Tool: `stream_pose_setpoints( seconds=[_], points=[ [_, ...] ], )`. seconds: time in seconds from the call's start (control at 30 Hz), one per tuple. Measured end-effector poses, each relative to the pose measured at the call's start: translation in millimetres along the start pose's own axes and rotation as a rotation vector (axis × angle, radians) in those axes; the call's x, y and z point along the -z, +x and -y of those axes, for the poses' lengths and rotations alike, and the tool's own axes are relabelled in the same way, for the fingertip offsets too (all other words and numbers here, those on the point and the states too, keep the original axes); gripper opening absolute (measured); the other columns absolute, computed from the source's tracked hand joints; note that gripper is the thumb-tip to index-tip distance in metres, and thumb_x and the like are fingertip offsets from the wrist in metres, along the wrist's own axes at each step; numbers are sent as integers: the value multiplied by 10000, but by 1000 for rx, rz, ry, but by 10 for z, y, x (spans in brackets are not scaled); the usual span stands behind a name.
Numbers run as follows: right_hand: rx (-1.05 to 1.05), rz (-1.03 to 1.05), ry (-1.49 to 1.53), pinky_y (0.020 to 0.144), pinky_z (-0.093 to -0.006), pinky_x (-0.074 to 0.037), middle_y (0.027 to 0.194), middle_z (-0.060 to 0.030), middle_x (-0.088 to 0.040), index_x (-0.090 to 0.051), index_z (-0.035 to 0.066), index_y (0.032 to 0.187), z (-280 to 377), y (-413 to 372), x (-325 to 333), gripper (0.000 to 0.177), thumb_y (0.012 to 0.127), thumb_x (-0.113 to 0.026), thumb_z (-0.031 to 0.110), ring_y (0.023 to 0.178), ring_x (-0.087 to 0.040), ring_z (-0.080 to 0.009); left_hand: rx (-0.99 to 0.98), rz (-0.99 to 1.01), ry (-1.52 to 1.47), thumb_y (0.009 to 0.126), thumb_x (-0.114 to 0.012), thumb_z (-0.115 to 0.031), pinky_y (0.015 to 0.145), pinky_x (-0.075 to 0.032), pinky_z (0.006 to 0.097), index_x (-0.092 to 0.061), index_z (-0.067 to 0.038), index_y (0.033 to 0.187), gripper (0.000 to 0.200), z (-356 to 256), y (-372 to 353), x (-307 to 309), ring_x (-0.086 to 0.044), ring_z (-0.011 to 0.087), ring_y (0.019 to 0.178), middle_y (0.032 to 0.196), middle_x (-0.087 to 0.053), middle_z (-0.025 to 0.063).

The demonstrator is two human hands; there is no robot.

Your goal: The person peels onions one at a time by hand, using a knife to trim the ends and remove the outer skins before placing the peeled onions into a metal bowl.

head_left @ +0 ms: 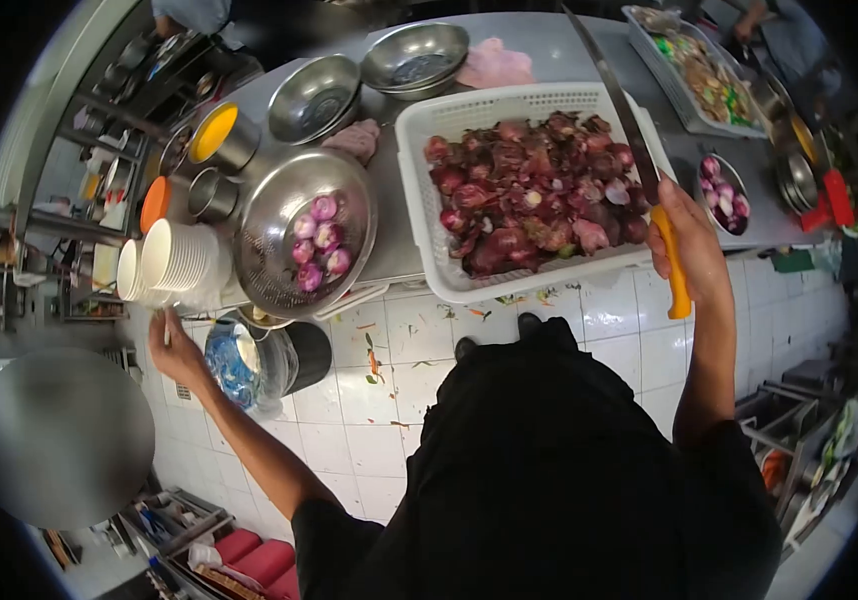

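Note:
My right hand [694, 240] grips the yellow handle of a long knife [611, 90], its blade pointing up and away past the right side of a white plastic basket [409, 200]. Red onions and loose skins [539, 190] fill the basket. Out to the left, my left hand [177, 350] is by the table edge, just below a stack of white paper cups [181, 255]; its fingers are bent together, and what they hold is too small to name. Between the hands, several peeled onions [324, 238] lie in a steel colander [259, 240].
Steel bowls [315, 95] and pink cloths [495, 64] are at the back. A bowl of onions [724, 195] and a tray of food packs [699, 75] stand right. Below the left edge is a bin [307, 355]. Scraps lie on the tiled floor. Other people stand across the table.

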State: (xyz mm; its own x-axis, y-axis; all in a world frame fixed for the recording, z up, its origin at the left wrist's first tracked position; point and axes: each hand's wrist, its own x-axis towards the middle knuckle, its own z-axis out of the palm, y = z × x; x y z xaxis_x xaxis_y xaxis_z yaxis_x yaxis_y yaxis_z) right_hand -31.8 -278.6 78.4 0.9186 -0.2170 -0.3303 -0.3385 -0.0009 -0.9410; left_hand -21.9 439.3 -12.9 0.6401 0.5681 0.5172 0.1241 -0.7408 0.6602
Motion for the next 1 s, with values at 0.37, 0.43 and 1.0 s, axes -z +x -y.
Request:
stream_pose_setpoints(
  seconds=[0.37,0.43,1.0],
  points=[
    [59,-67,-8,390,-223,-292,576,2,-434,-406,32,1475,-213,-222,375,713,987,-498,543,409,-368,-65,-773,948,9,731,-785,-117,840,-512,425,-719,-32,1007,296,-3433,-1706,-2178,-639,355,966,1032,-660,162],
    [63,-72,-4,395,-224,-292,572,3,-433,-407,29,1474,-262,-240,480,715,987,-497,545,410,-368,-64,-802,1006,78,717,-789,-124,864,-502,430,-706,-35,1053,358,-3473,-1757,-2275,-634,359,985,1043,-653,164],
    [96,-100,84,413,-217,-313,600,-10,-467,-389,16,1475,-247,-82,1143,709,990,-505,520,441,-397,-63,-1271,1037,-211,696,-711,-131,895,-474,418,-695,-42,1013,330,-5089,-3154,-2971,-585,344,1008,954,-630,131]
  ],
)
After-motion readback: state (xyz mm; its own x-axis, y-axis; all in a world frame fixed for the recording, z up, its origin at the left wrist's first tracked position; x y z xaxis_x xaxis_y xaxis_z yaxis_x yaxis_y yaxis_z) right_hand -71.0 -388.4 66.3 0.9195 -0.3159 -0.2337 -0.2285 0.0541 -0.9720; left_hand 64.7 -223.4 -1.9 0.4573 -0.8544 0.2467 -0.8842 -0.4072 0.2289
